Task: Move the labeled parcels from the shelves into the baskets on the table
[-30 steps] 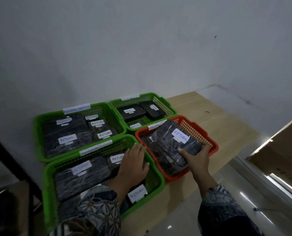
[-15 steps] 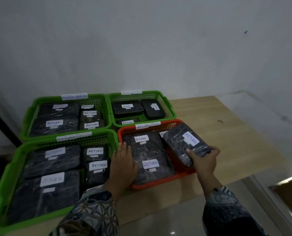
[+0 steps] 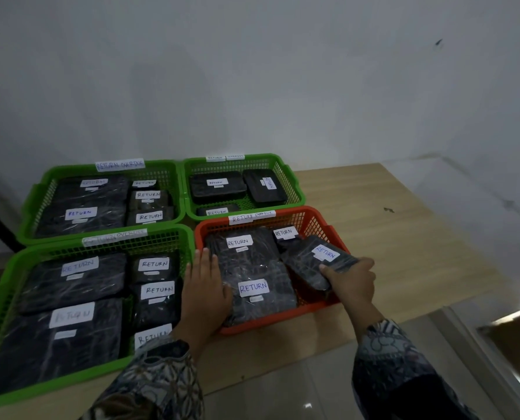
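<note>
While right hand [image 3: 354, 283] clamps the near end of a black wrapped parcel [image 3: 316, 262], tilted over orange basket [image 3: 322, 225] right side, left hand [image 3: 204, 292] lies flat, fingers together, on the big parcel [image 3: 249, 277] there; film looks slick, parcel stiffish, light; grip short edges

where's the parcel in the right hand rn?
Head view, right of centre: the parcel sits tilted over the right side of the orange basket, gripped at its near end by the right hand, beside the large flat parcel.
</note>
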### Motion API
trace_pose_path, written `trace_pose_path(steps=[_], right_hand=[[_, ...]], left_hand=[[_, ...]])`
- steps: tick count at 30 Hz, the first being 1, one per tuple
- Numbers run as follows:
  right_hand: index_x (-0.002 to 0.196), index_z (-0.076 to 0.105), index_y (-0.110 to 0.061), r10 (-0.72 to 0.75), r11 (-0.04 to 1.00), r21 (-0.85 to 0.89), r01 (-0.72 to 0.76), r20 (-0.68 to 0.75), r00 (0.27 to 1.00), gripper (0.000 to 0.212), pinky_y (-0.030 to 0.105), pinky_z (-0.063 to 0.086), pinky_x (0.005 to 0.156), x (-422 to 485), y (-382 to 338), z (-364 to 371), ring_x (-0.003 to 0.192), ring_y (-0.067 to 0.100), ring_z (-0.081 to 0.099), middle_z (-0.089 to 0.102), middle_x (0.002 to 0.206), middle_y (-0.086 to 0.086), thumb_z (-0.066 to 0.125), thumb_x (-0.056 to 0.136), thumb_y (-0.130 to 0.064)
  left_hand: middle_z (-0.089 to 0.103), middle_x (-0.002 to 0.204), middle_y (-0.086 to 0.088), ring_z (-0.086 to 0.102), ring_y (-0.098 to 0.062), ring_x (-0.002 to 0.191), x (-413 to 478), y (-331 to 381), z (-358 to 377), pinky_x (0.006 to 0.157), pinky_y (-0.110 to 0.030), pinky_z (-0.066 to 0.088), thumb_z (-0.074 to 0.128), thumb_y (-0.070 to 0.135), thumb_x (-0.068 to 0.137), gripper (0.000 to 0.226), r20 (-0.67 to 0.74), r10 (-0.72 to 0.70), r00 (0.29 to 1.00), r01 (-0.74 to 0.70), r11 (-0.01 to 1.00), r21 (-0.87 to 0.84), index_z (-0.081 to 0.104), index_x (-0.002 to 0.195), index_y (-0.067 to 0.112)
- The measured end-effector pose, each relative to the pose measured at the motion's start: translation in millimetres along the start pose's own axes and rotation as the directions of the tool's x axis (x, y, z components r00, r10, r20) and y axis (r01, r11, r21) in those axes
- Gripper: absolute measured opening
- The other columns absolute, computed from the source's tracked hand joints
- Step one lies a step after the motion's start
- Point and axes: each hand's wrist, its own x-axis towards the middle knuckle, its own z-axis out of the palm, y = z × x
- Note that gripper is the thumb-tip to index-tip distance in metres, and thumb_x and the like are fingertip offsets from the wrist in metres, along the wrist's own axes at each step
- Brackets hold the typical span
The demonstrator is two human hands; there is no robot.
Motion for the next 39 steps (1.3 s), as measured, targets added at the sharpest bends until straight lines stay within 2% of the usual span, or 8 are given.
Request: trace_pose_path(steps=[10, 14, 19, 22, 25, 29, 33, 39], right_hand=[[0.123, 0.038, 0.006, 0.102, 0.975, -0.2, -0.092, 0.043, 0.994, 0.085, 0.042, 0.047, 0.089, 14.9, -17.0, 12.8, 0.111, 0.037, 0.057, 0.055, 0.121, 0.023, 0.084, 0.066, -0.038], [0.122, 0.045, 0.003, 0.0, 0.923, -0.382, 0.039, 0.101, 0.995, 0.084, 0.037, 0.048, 0.082, 23.8, -12.6, 14.0, 0.104, 0.035, 0.06, 0.055, 0.114, 0.018, 0.078, 0.068, -0.053], [0.108, 0.062, -0.005, -0.064, 0.777, -0.604, 0.177, 0.203, 0.977, 0.08, 0.034, 0.05, 0.074, 30.4, -8.4, 9.3, 0.091, 0.029, 0.062, 0.063, 0.104, 0.011, 0.063, 0.066, -0.073], [0.102, 0.061, -0.009, -0.084, 0.738, -0.652, 0.174, 0.167, 0.982, 0.076, 0.033, 0.043, 0.075, 24.9, -1.0, 6.7, 0.088, 0.027, 0.063, 0.066, 0.1, 0.008, 0.057, 0.068, -0.078], [0.103, 0.055, -0.012, -0.18, 0.675, -0.726, 0.132, 0.012, 0.984, 0.076, 0.035, 0.037, 0.079, 15.2, 9.0, 14.5, 0.086, 0.027, 0.063, 0.068, 0.096, 0.007, 0.056, 0.067, -0.079], [0.096, 0.057, -0.011, -0.207, 0.699, -0.714, 0.046, -0.14, 0.968, 0.074, 0.035, 0.035, 0.078, 8.8, 14.1, 27.6, 0.079, 0.027, 0.062, 0.068, 0.085, 0.01, 0.066, 0.06, -0.076], [0.096, 0.058, -0.011, -0.229, 0.718, -0.693, 0.063, -0.15, 0.962, 0.071, 0.037, 0.035, 0.08, 8.3, 17.6, 31.4, 0.078, 0.027, 0.06, 0.069, 0.082, 0.011, 0.069, 0.06, -0.071], [0.09, 0.058, -0.016, -0.307, 0.604, -0.784, 0.145, -0.061, 0.95, 0.054, 0.035, 0.034, 0.081, 3.7, 16.6, 28.7, 0.085, 0.026, 0.057, 0.067, 0.088, 0.008, 0.057, 0.075, -0.069]], left_hand=[[0.044, 0.136, -0.029, 0.04, -0.043, 0.128, 1.0, -1.8, 2.3, 0.102, -0.056, 0.032, 0.034, 0.035, 0.076, 0.069, 0.008, 0.011, 1.0, -0.011, 0.999, 0.032, 0.051, 0.127, -0.008], [0.043, 0.137, -0.029, 0.038, -0.043, 0.13, 0.5, -2.9, 4.5, 0.103, -0.056, 0.031, 0.035, 0.035, 0.075, 0.07, -0.015, 0.019, 1.0, -0.019, 1.0, 0.016, 0.049, 0.128, -0.009], [0.042, 0.138, -0.029, 0.036, -0.043, 0.131, -0.3, -3.6, 5.3, 0.104, -0.055, 0.029, 0.034, 0.034, 0.076, 0.069, -0.041, 0.032, 0.999, -0.031, 0.999, 0.009, 0.048, 0.128, -0.009], [0.04, 0.139, -0.029, 0.033, -0.042, 0.132, -0.3, -3.4, 5.7, 0.106, -0.055, 0.028, 0.033, 0.034, 0.076, 0.07, -0.052, 0.03, 0.998, -0.03, 1.0, 0.0, 0.047, 0.13, -0.008], [0.039, 0.14, -0.029, 0.032, -0.042, 0.133, -0.3, -3.0, 5.9, 0.107, -0.054, 0.026, 0.033, 0.034, 0.076, 0.07, -0.06, 0.027, 0.998, -0.027, 1.0, -0.003, 0.046, 0.131, -0.008], [0.039, 0.14, -0.028, 0.032, -0.042, 0.133, -0.1, -2.5, 6.3, 0.107, -0.053, 0.026, 0.033, 0.034, 0.076, 0.07, -0.064, 0.025, 0.998, -0.024, 1.0, 0.01, 0.046, 0.131, -0.008], [0.038, 0.141, -0.028, 0.032, -0.041, 0.134, -0.1, -2.1, 7.2, 0.107, -0.053, 0.025, 0.034, 0.034, 0.075, 0.07, -0.074, 0.023, 0.997, -0.022, 1.0, 0.013, 0.046, 0.131, -0.008], [0.041, 0.138, -0.029, 0.036, -0.043, 0.131, -0.5, -2.4, 6.5, 0.105, -0.054, 0.026, 0.033, 0.034, 0.075, 0.07, -0.066, 0.028, 0.997, -0.026, 0.999, 0.033, 0.049, 0.128, -0.009]])
